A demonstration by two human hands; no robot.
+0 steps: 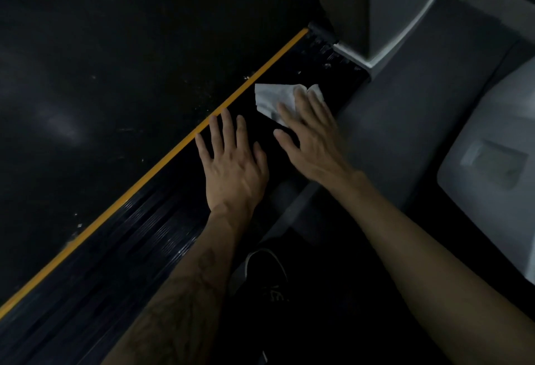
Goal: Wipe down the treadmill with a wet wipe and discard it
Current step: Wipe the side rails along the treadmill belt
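Two hands flat on treadmill side rail (162, 237). Right hand (309, 138) presses white wet wipe (275, 98) with straight fingers; left hand (234, 162), at its 8 o'clock, lies open, fingers spread, holding nothing.

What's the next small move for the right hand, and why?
Probably slide the right hand, fingers flat on the crumpled white wet wipe, farther along the black treadmill side rail beside the yellow stripe; the left hand rests flat there, bracing.
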